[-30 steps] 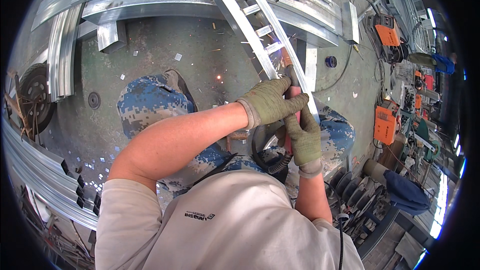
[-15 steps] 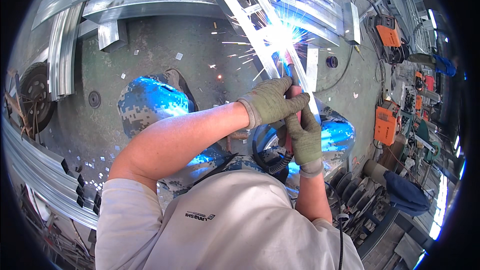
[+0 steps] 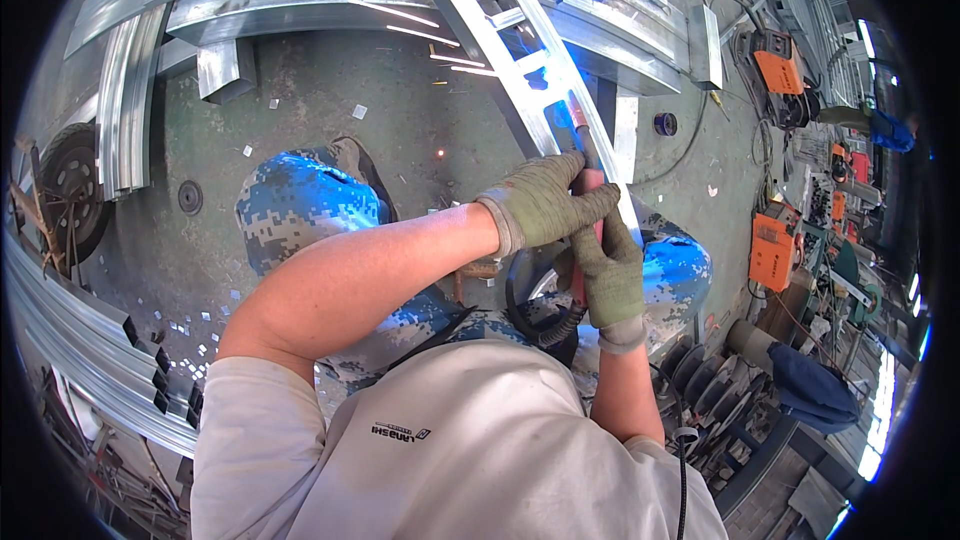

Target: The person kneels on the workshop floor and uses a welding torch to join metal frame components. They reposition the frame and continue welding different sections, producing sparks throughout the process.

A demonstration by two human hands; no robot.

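Observation:
My right hand [image 3: 612, 290], in a green work glove, is closed around the red handle of a welding torch [image 3: 589, 181]. Further forward, my gloved left hand [image 3: 540, 202] is closed about the front of the same torch, its fingers meeting those of the right. The torch's nozzle points away from me, between the two rails of a ladder-like metal frame [image 3: 482, 32]. Blue light glows at a cross-piece near the nozzle, and thin spark streaks fly off to the left. Where the nozzle meets the metal is hard to make out.
Galvanised steel profiles [image 3: 300, 10] lie across the far side beneath the frame. More profiles [image 3: 90, 340] are stacked at left, near a wheel [image 3: 78, 195]. Orange welding machines [image 3: 775, 245] stand at right, with cables on the floor. A small round tin [image 3: 665, 124] sits right of the frame.
The bright white arc and its burst of sparks have faded to a small blue glow, so the frame's rungs show. Spark streaks now stretch further up and left. Both hands have stayed in place.

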